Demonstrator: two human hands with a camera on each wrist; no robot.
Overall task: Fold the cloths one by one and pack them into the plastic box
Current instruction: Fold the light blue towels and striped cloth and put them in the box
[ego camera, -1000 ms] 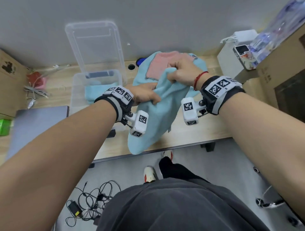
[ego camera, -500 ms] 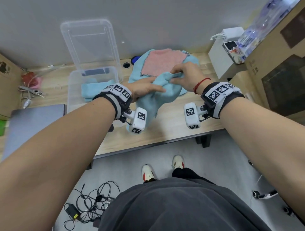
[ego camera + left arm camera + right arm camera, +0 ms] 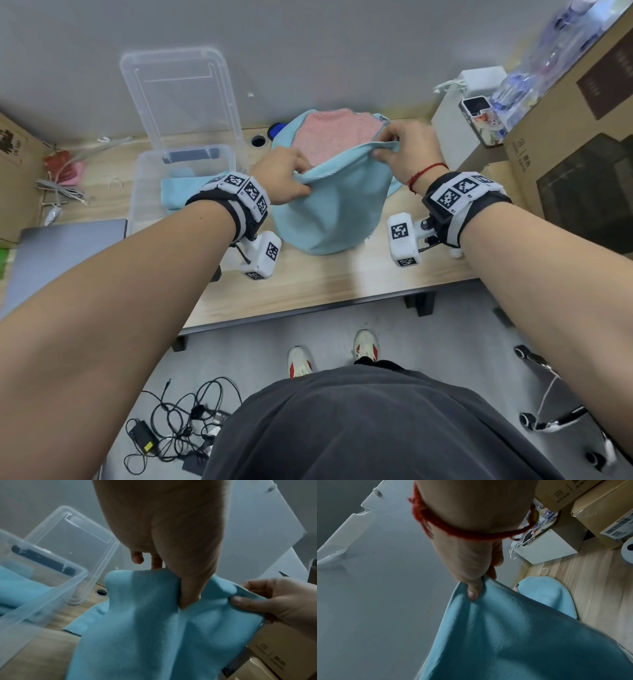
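Head view: left hand and right hand each pinch the top edge of the blue cloth held over the desk, right of the plastic box. Wrist views: thumbs clamp the hem, so probably keep it taut and match corners before folding.

To your left, the open plastic box stands just beside the hanging blue cloth, its mouth unblocked above a folded cloth lying inside. The lid leans upright against the wall behind it, closing off that side. On your right, a white box and cardboard cartons crowd the tabletop. Bare wood lies nearer you, under the cloth's lower edge.
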